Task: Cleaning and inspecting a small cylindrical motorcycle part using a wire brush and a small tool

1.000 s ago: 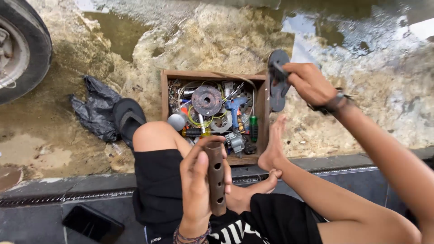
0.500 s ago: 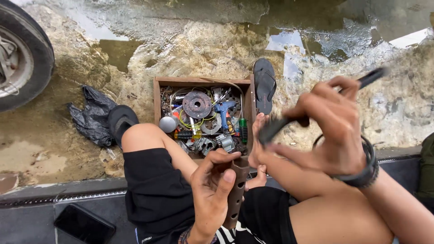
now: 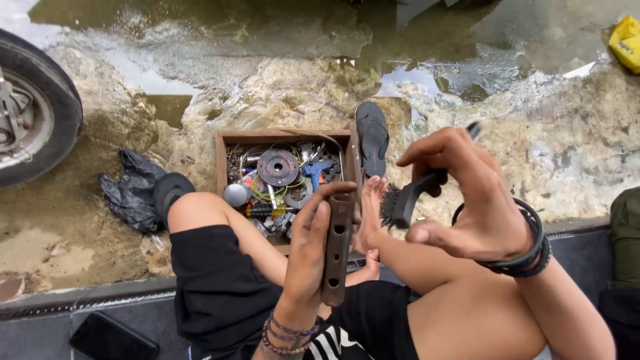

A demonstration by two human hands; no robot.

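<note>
— What is the left hand [image 3: 308, 250] doing?
— It is gripping a rusty metal bar [image 3: 336, 248] over the lap, long axis upright, top end pointing toward the wooden box [image 3: 222, 160] of parts on the wet ground.
— And the right hand [image 3: 470, 193]?
— It is clasping a black brush [image 3: 408, 197], bristles facing the bar, just beside it.

Wet, muddy ground [image 3: 280, 87] with pools of standing water along its far edge carries a shallow wooden box [image 3: 222, 160] near its middle, crammed with metal parts. A black sandal [image 3: 372, 137] lies just beside the box's right side. To the box's left sit a second dark sandal [image 3: 167, 190] and a crumpled black plastic bag [image 3: 130, 190]. A tyre [image 3: 47, 107] rests at the left edge, and a yellow bag [image 3: 627, 41] in the far right corner.
</note>
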